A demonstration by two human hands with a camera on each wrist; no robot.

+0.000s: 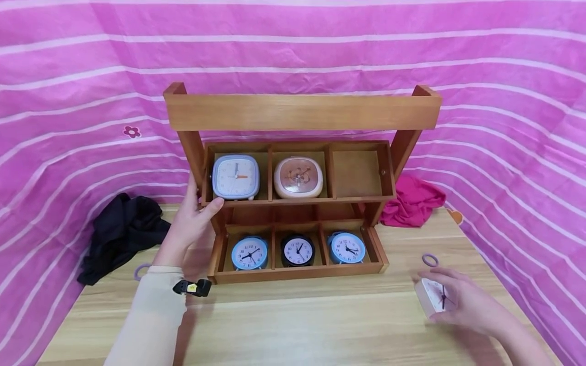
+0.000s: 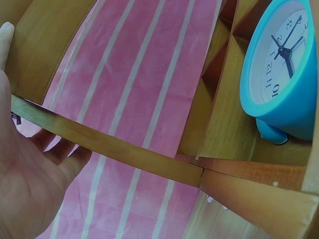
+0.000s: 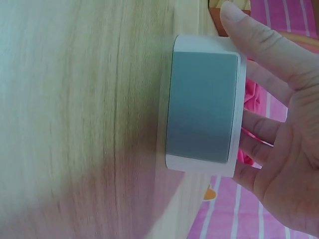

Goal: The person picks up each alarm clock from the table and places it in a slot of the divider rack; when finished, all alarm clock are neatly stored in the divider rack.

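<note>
My left hand grips the left side of a two-tier wooden shelf, thumb in front at the upper tier's corner and fingers behind the side piece. In the left wrist view, those fingers reach around a wooden strip. At the right, my right hand holds a white, square-edged alarm clock low over the table, with its face partly covered by the fingers. A grey panel on one side of this clock shows in the right wrist view, with the thumb along one edge.
A blue-rimmed clock and a pink-faced clock sit in the upper tier. Below are two blue round clocks around a black one. Black cloth, pink cloth and a purple ring lie on the table.
</note>
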